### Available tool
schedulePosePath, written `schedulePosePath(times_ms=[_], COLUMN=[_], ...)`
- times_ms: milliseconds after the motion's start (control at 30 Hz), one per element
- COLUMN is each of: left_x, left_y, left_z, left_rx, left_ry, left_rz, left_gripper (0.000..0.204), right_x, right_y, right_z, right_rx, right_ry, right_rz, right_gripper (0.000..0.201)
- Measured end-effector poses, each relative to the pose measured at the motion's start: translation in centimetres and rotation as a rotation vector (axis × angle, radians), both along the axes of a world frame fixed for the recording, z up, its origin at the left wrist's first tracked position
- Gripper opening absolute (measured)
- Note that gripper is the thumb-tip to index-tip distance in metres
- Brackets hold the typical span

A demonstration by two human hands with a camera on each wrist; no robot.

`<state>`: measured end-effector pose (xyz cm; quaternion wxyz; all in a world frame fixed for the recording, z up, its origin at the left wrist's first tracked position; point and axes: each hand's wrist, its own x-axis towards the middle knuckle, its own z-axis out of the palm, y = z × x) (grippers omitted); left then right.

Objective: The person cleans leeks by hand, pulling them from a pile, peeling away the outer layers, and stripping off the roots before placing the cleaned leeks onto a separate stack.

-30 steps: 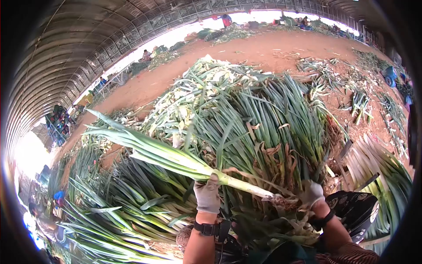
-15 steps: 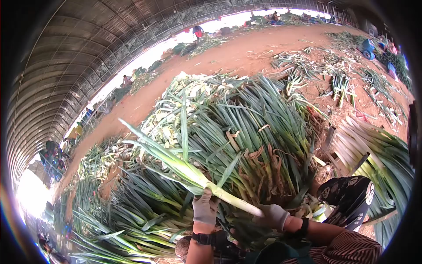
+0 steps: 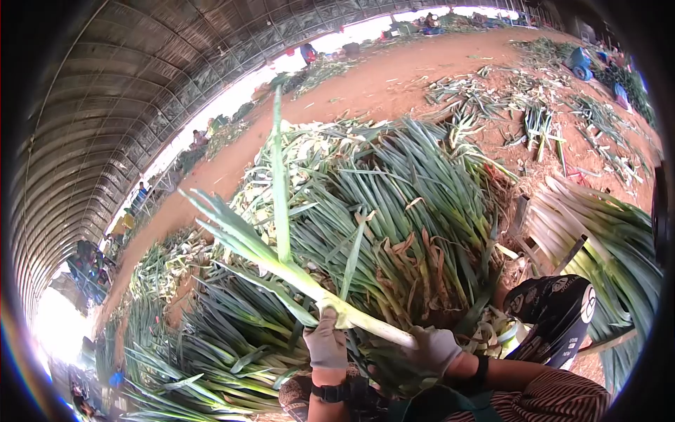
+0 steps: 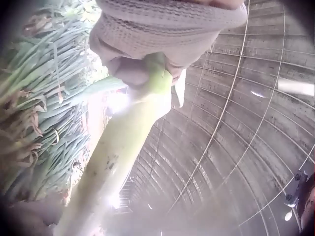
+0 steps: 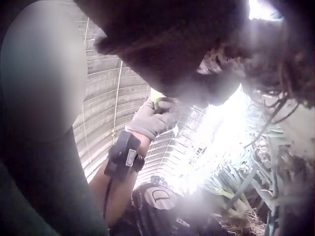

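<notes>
A leek (image 3: 302,280) slants across the head view, its green leaves fanned to the upper left and its pale shank toward the lower right. My gloved left hand (image 3: 326,341) grips it midway along. In the left wrist view, thumb and finger pinch a green outer layer (image 4: 156,66) that bends off the pale shank (image 4: 110,157). My gloved right hand (image 3: 434,348) is curled round the root end, which it hides. One long leaf (image 3: 280,183) sticks up apart from the others. The right wrist view is dark and glary; the left glove (image 5: 155,120) shows there.
A big heap of untrimmed leeks (image 3: 415,204) lies just ahead, with pale scraps (image 3: 323,144) behind it. More leeks (image 3: 232,316) spread at the left. Cleaned leeks (image 3: 587,239) lie on a metal-barred rack (image 3: 573,254) at the right, beside my knee (image 3: 552,309).
My right hand has moved left from the dry brown matter at the roots onto the root end. The outer leaf has separated upward from the bunch. My left hand keeps its hold; the view has shifted.
</notes>
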<state>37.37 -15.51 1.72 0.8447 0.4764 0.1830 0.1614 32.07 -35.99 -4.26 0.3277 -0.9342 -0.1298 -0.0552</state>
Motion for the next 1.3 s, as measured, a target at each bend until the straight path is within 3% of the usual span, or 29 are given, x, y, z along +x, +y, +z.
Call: schedulePosePath(times_ms=[100,200,333,467,500,533,600,700,800,833,900,967,1000,1067,1133,1200,1267,1300], left_x=[-1.0,-1.8,-4.2,-6.5,-7.9,-8.4,-10.3,-13.2,-15.0,-15.5,-16.0,-15.6,-14.8,-13.1,-9.5,-5.9,-2.2,-1.6], left_y=[-0.9,-0.5,-1.4,-1.5,-3.2,-3.3,-4.5,-5.1,-4.2,-3.1,1.5,4.4,4.9,5.9,5.3,5.3,5.6,4.4], left_z=[0.7,-0.6,-2.2,-2.4,0.1,-1.5,-2.8,-2.2,-1.6,-3.3,-4.4,-3.2,-1.9,0.9,3.5,3.9,4.1,4.4], left_rx=[0.028,0.213,0.664,0.914,0.78,1.135,1.05,0.928,0.402,0.077,0.267,0.35,0.329,0.643,0.607,0.349,0.327,0.025], left_ry=[0.039,-0.04,-0.152,-0.139,-0.008,-0.124,-0.164,-0.167,0.1,0.217,0.279,0.388,0.463,0.389,0.259,0.055,-0.206,-0.258], left_rz=[0.101,0.066,0.184,0.097,-0.021,-0.055,-0.283,-0.401,-0.47,-0.397,-0.451,-0.26,-0.037,-0.013,0.015,0.009,-0.143,-0.038], left_gripper=[0.008,0.009,0.017,0.015,0.015,0.018,0.023,0.024,0.017,0.023,0.018,0.016,0.02,0.024,0.029,0.033,0.038,0.026], right_x=[0.0,0.1,0.3,0.7,1.4,1.8,2.9,5.3,6.0,5.8,6.0,6.2,6.1,5.1,4.8,4.0,2.5,2.0], right_y=[-0.3,-0.2,-0.2,0.2,0.4,0.5,1.2,1.2,0.9,0.9,0.2,-0.9,-1.1,-1.0,-0.5,0.0,-0.2,0.1], right_z=[-0.5,-0.7,0.7,1.2,0.6,0.4,2.3,1.3,0.2,0.3,0.8,1.2,0.9,1.4,1.5,0.7,4.3,3.6], right_rx=[-0.012,0.002,0.107,0.191,0.205,0.219,0.141,0.149,0.084,0.094,0.061,0.074,0.051,0.259,0.481,0.71,0.68,0.808], right_ry=[-0.044,-0.031,0.126,0.211,0.199,0.192,0.214,0.069,0.04,0.026,-0.001,-0.038,-0.064,0.009,0.121,0.304,0.594,0.613], right_rz=[-0.011,-0.008,0.06,0.082,0.086,0.095,0.054,0.055,0.068,0.038,0.015,0.057,0.069,0.145,0.263,0.411,0.418,0.462], right_gripper=[0.025,0.025,0.028,0.03,0.031,0.031,0.031,0.028,0.028,0.027,0.027,0.032,0.036,0.039,0.042,0.043,0.038,0.038])
